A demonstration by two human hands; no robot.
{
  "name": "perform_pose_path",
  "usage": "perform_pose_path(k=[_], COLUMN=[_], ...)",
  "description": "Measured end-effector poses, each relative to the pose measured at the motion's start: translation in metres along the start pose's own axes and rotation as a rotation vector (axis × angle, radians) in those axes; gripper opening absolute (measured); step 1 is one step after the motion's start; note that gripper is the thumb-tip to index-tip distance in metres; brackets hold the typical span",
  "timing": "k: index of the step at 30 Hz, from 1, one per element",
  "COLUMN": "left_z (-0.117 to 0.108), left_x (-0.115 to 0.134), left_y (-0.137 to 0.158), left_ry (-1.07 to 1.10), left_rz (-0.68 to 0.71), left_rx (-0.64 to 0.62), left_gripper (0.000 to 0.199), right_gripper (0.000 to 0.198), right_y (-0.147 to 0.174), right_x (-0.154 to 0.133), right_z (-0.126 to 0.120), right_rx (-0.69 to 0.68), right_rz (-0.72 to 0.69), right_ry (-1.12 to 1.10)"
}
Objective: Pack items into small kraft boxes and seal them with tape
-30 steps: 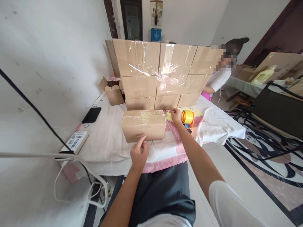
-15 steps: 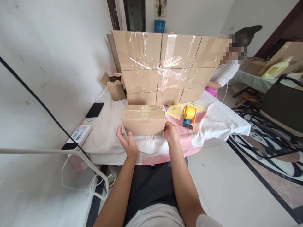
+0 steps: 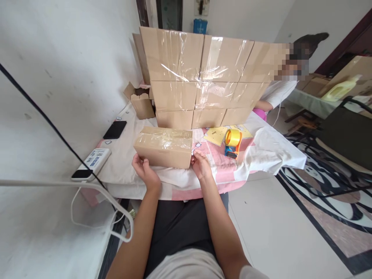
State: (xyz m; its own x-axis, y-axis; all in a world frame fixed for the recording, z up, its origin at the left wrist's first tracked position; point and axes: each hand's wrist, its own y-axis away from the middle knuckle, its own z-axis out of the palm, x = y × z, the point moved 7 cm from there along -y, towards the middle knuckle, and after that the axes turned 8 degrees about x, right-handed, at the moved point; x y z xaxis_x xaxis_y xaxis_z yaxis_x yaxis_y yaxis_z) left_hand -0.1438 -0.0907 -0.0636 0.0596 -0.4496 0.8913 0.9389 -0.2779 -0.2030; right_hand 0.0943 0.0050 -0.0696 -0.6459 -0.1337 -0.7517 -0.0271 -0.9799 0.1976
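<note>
A taped cardboard box (image 3: 163,153) is on the cloth-covered table in front of me, its long side facing me and slightly turned. My left hand (image 3: 144,170) is at its lower left corner, with fingers curled against the end and the thumb on the front. At the opposite end, my right hand (image 3: 200,162) has bent fingers pressed to the lower right edge. Clear tape shines along the top of the box. Right of my right hand, a tape dispenser (image 3: 232,143) with a yellow roll rests by a yellow patterned sheet (image 3: 215,135).
Behind the box rises a wall of taped cartons (image 3: 200,77). An opened carton (image 3: 142,104), a black phone (image 3: 115,130) and a white power strip (image 3: 95,161) lie to the left. Another person (image 3: 279,93) sits behind the stack at right. A chair (image 3: 345,135) stands farther right.
Between my hands, the box has shifted left and turned a little, showing more of its taped top. Both hands have moved left with it. The view has shifted slightly.
</note>
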Motion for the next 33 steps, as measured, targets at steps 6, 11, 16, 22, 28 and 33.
perform_pose_path(k=[6, 11, 16, 22, 28, 33], left_z=[0.000, -0.001, 0.000, -0.003, -0.005, -0.006], left_x=[0.000, 0.000, 0.000, 0.005, 0.008, 0.001], left_y=[0.000, 0.000, 0.000, 0.004, 0.002, -0.003], left_ry=[0.012, 0.001, -0.018, -0.026, -0.046, -0.057], left_rz=[0.002, 0.007, 0.012, 0.041, 0.036, 0.012], left_rx=[-0.006, -0.012, -0.007, 0.034, 0.037, 0.044], left_gripper=[0.042, 0.043, 0.042, 0.050, 0.043, 0.039], right_gripper=[0.030, 0.033, 0.020, 0.034, 0.045, 0.042], right_y=[0.000, 0.000, 0.010, 0.040, 0.042, 0.034], right_x=[0.001, -0.001, -0.009, -0.021, -0.015, -0.019], right_z=[0.000, -0.001, -0.003, 0.022, 0.024, 0.013], right_rx=[0.060, 0.136, 0.161, 0.034, 0.044, 0.024], right_rz=[-0.075, -0.172, -0.288, -0.622, -0.610, -0.555], right_ry=[0.041, 0.089, 0.215, 0.524, 0.537, 0.467])
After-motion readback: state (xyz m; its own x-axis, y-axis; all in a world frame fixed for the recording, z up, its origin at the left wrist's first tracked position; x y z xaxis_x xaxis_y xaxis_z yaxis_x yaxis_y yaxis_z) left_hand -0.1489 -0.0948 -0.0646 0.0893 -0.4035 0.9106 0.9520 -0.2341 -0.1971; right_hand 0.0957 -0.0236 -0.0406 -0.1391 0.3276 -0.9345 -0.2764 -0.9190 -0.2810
